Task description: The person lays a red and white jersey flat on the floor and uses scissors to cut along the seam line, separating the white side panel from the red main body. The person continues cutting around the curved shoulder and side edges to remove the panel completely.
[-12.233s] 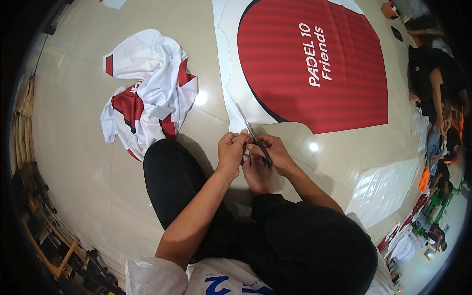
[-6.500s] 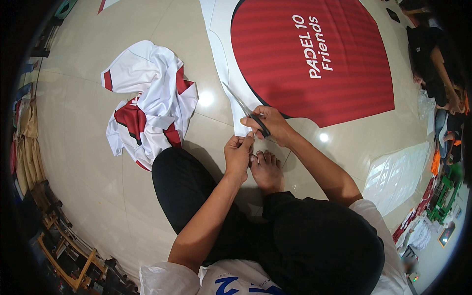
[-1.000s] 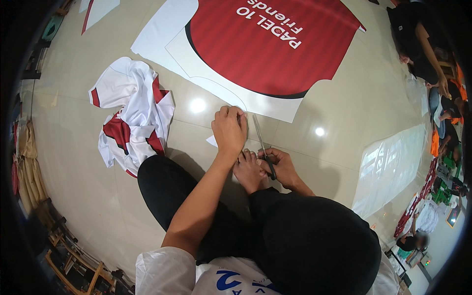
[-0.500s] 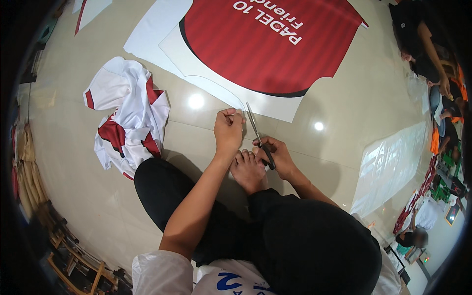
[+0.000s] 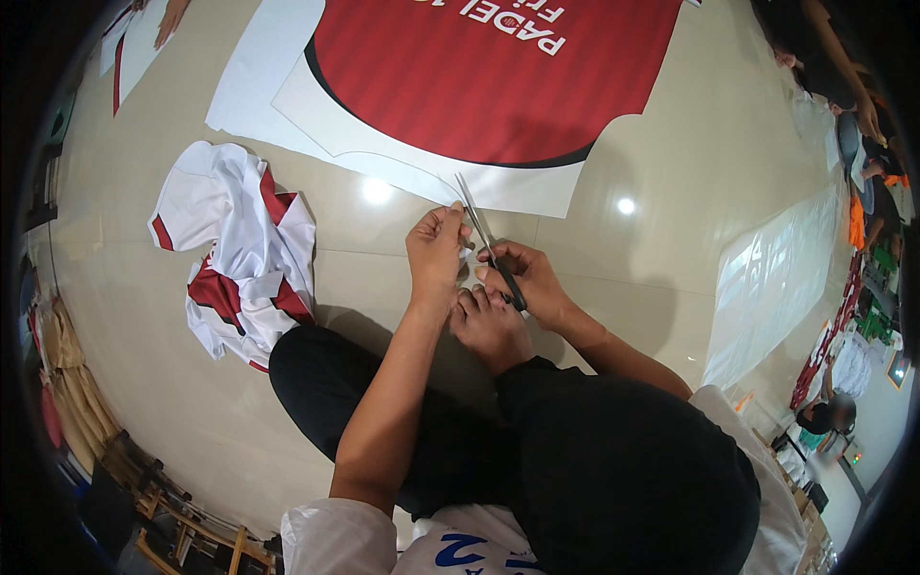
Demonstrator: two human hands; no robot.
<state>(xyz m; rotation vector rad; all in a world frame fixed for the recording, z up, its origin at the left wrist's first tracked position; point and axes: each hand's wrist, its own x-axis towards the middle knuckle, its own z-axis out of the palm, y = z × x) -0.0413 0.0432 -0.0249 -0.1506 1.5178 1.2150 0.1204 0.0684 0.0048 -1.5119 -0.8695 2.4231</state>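
Observation:
My right hand is closed round the black handles of a pair of scissors. The blades point away from me and reach over the near edge of a white-bordered red jersey panel spread on the floor. Just left of the blades, my left hand pinches the panel's white margin between thumb and fingers. Whether the blades are parted is hard to make out. My bare foot rests directly below the scissors.
A crumpled white and red jersey lies to the left on the tiled floor, beside my bent knee. A translucent sheet is at the right. Another person's hand touches white cloth at the upper left.
The view has shifted, with the panel now higher and further left. The scissor tips reach further over the white margin. Another person's hand has come in at the upper left.

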